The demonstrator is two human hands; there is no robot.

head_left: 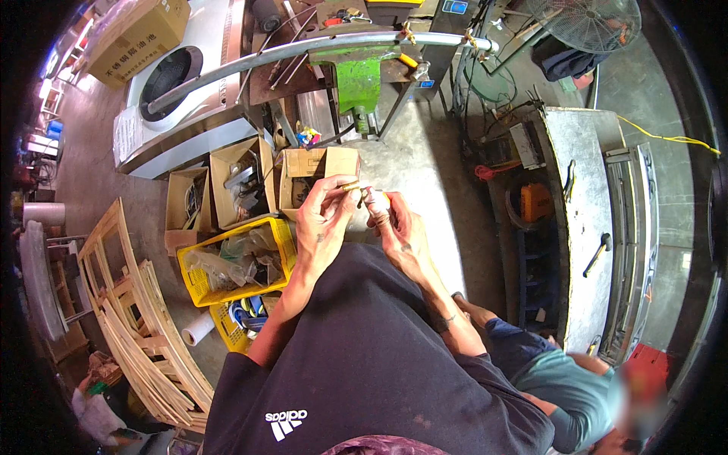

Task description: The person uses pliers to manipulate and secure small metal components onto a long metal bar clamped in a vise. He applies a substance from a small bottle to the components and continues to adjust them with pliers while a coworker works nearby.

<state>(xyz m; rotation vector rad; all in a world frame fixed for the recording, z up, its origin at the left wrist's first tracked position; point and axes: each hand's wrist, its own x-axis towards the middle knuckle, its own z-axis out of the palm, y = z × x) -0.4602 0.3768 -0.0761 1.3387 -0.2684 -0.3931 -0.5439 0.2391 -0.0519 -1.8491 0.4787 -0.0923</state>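
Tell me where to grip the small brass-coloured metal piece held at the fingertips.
Grip the small brass-coloured metal piece across its short sides, coming from above and the left, as the left hand does. It lies roughly level, and its right end meets the item in the right hand, so that side is blocked.

The little fitting (351, 185) pinched at the left hand (322, 227) fingertips looks like shiny brass, and the right hand (394, 227) beside it is wrapped round something I can't make out. Just left of the left hand sit matt brown cardboard boxes (243, 182) and a glossy yellow plastic crate (199, 288) full of crinkly clear bags. Further left there's pale bare-wood frames (136, 334), and beyond both hands a smooth grey metal pipe (303, 47) with a dull sheen.
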